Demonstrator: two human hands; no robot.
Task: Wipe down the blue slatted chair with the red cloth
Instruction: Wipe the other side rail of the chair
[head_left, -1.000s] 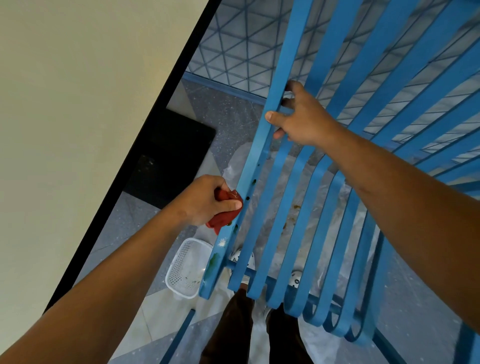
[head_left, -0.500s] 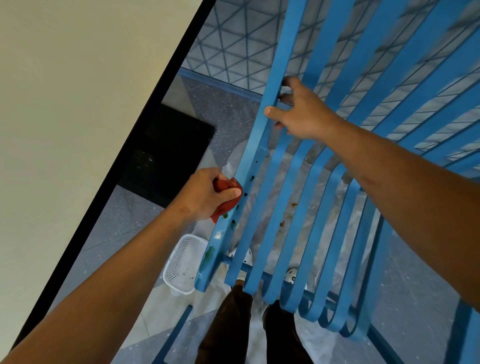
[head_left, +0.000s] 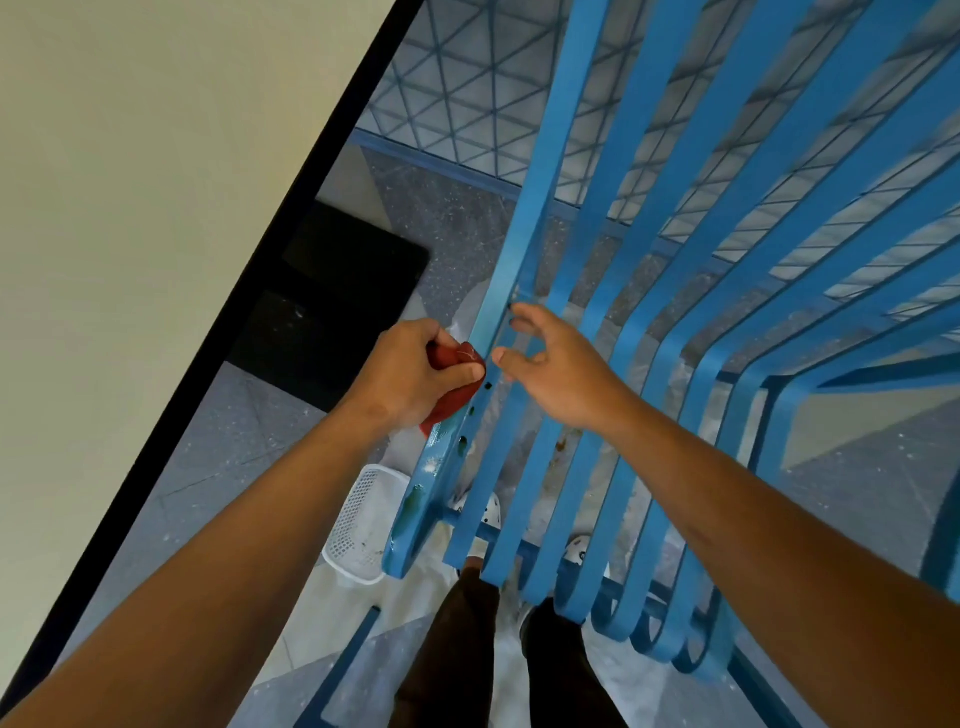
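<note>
The blue slatted chair (head_left: 613, 291) fills the right and middle of the view, tilted, its curved slat ends near my legs. My left hand (head_left: 410, 374) grips the bunched red cloth (head_left: 452, 400) and presses it against the outer edge of the leftmost slat, beside a row of small holes. My right hand (head_left: 556, 364) hovers just over the same slat and its neighbour, fingers loosely spread, thumb close to my left thumb, holding nothing. Grime spots show on the lower end of the leftmost slat.
A white plastic basket (head_left: 358, 525) sits on the floor under the chair's left edge. A cream wall with a black skirting (head_left: 291, 218) runs diagonally on the left. A black mat (head_left: 332, 306) lies on the speckled grey floor. My feet stand below the slats.
My right hand let go of the slats higher up and came down beside my left hand. My left hand with the cloth slid a little up the leftmost slat.
</note>
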